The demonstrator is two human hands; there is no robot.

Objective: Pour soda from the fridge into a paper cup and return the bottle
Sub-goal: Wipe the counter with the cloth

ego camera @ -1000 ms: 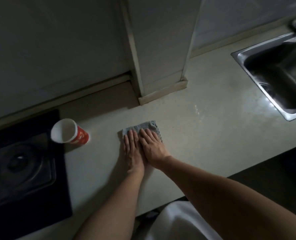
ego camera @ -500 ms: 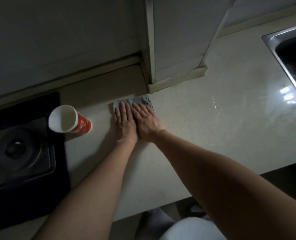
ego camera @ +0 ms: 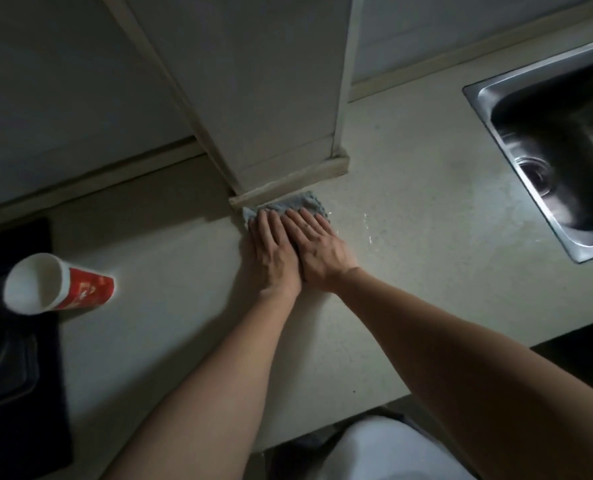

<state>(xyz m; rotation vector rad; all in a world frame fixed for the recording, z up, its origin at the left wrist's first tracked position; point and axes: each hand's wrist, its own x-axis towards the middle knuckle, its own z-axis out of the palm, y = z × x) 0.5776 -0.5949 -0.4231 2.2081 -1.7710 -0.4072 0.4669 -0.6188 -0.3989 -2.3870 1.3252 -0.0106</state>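
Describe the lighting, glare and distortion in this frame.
Head view: dim overall, the black stovetop at left nearly lost in shadow; glare glints on the stainless steel sink and on wet streaks on the pale countertop beside the grey cloth; the wide-angle lens makes the red and white paper cup appear to lean.

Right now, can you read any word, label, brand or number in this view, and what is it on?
On the paper cup: pale markings on the red band, too blurred to read.
No text shows on the cloth, the sink or the cooktop.
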